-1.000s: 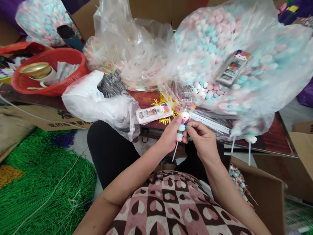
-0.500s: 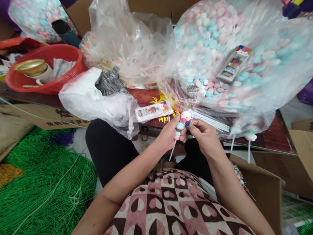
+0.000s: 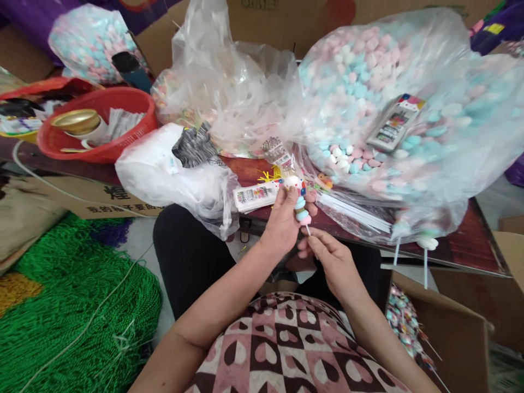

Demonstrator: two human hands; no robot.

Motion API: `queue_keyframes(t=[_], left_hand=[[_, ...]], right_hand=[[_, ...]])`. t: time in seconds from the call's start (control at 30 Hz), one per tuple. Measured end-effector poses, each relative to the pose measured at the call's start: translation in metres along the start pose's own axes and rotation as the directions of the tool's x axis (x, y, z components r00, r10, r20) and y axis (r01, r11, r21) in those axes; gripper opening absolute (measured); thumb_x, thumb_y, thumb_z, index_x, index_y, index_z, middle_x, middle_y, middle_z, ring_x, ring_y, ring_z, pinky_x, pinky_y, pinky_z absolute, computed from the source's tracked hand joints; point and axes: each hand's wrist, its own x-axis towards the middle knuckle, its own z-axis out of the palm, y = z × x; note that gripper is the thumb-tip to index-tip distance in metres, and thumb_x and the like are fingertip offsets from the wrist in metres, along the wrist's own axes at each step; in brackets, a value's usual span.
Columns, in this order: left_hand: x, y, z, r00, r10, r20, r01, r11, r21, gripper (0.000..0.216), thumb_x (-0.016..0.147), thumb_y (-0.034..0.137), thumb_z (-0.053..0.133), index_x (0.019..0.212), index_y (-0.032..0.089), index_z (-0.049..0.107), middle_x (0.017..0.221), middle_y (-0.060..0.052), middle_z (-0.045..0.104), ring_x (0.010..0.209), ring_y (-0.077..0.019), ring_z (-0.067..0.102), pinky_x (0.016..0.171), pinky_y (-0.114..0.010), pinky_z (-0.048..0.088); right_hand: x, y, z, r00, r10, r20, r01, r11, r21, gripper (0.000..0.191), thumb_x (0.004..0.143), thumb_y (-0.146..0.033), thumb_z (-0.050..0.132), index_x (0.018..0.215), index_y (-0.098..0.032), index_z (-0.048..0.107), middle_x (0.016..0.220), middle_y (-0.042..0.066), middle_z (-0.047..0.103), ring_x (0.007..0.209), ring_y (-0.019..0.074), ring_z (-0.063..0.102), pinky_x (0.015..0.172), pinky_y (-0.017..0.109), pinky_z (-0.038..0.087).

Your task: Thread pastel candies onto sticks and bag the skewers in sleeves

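My left hand (image 3: 282, 224) is closed around a marshmallow skewer (image 3: 302, 212), a stack of blue and pink sweets on a thin white stick. A clear printed bag (image 3: 277, 153) with a barcode sticks up above the fingers, around the skewer's top. Below the lowest pink marshmallow, my right hand (image 3: 333, 259) pinches the stick. Just left of the skewer, a pile of flat printed bags (image 3: 254, 197) lies at the table edge. Yellow twist ties (image 3: 268, 176) show behind it. White sticks (image 3: 356, 213) lie under clear plastic to the right.
A large bag of marshmallows (image 3: 356, 65) fills the right of the table, with a packet of printed bags (image 3: 396, 123) on it. At left stands a red basket (image 3: 135, 131). Below right, an open carton (image 3: 458, 338) holds wrapped skewers. Green cord (image 3: 82, 305) covers the left floor.
My right hand has left the bag's top and moved down to the stick. My left hand has turned the skewer, and its stick now points down and right. The view has shifted slightly.
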Motion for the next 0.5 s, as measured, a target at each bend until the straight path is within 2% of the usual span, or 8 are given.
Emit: queue_keyframes(t=[0.13, 0.27, 0.4, 0.5], left_hand=[[-0.003, 0.006, -0.004, 0.998, -0.068, 0.02, 0.067, 0.998, 0.014, 0.035, 0.076, 0.046, 0.073, 0.092, 0.022, 0.054, 0.088, 0.0, 0.066, 0.075, -0.0133, 0.066, 0.058, -0.021, 0.048], [0.007, 0.029, -0.003, 1.0, 0.002, 0.015, -0.002, 1.0, -0.019, 0.032, 0.076, 0.041, 0.074, 0.093, 0.021, 0.058, 0.085, 0.0, 0.067, 0.08, -0.0147, 0.067, 0.074, -0.027, 0.052], [0.013, 0.044, 0.004, 0.999, 0.032, 0.033, -0.033, 0.999, 0.023, 0.033, 0.075, 0.031, 0.075, 0.102, 0.022, 0.059, 0.075, 0.002, 0.066, 0.075, -0.016, 0.067, 0.077, -0.032, 0.052], [0.011, 0.041, 0.007, 0.999, 0.028, -0.036, -0.028, 1.0, -0.005, 0.016, 0.076, 0.022, 0.069, 0.089, 0.019, 0.061, 0.062, 0.005, 0.058, 0.065, -0.0132, 0.063, 0.075, -0.031, 0.052]], right_hand=[[-0.001, 0.0, 0.0, 0.997, -0.029, -0.075, 0.034, 0.997, 0.071, 0.027, 0.08, -0.042, 0.072, 0.096, -0.021, 0.074, 0.055, -0.004, 0.056, 0.049, 0.0092, 0.047, 0.046, 0.022, 0.037], [0.0, -0.003, -0.013, 0.993, -0.093, -0.075, 0.094, 0.995, 0.013, 0.025, 0.079, -0.041, 0.073, 0.092, -0.021, 0.075, 0.051, -0.004, 0.054, 0.046, 0.0098, 0.044, 0.044, 0.023, 0.034], [-0.003, -0.003, -0.02, 0.984, -0.161, -0.082, 0.15, 0.98, -0.129, 0.025, 0.08, -0.043, 0.071, 0.092, -0.021, 0.075, 0.052, -0.003, 0.054, 0.047, 0.0108, 0.045, 0.044, 0.024, 0.035], [-0.006, -0.003, -0.02, 0.968, -0.23, -0.099, 0.206, 0.957, -0.206, 0.024, 0.083, -0.042, 0.069, 0.093, -0.022, 0.075, 0.054, -0.003, 0.053, 0.048, 0.0108, 0.045, 0.046, 0.024, 0.035]])
